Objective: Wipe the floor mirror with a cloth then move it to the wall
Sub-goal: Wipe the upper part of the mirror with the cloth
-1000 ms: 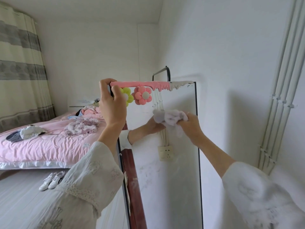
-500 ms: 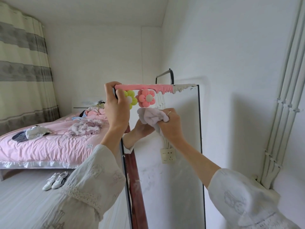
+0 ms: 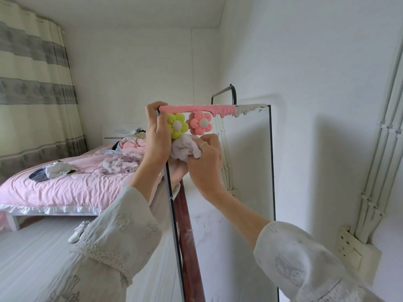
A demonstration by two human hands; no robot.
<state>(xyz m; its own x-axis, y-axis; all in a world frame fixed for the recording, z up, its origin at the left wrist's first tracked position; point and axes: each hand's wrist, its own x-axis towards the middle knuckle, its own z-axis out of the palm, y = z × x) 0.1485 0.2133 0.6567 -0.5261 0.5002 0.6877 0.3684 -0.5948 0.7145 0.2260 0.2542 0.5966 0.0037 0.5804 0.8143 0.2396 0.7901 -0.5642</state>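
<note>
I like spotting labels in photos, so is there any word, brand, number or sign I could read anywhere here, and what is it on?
None can be read.
The sleeves carry faint embroidered figures, not letters.
The wall socket shows no legible marking.
The floor mirror, cloth and bed bear no text.

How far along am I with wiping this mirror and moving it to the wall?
Nothing looks finished yet. In hand: your right hand presses the cloth against the mirror near its top left corner, under the flower decorations, while your left hand has a grip on the top edge. Left: smudges show on the lower glass, and then the move to the wall.
</note>
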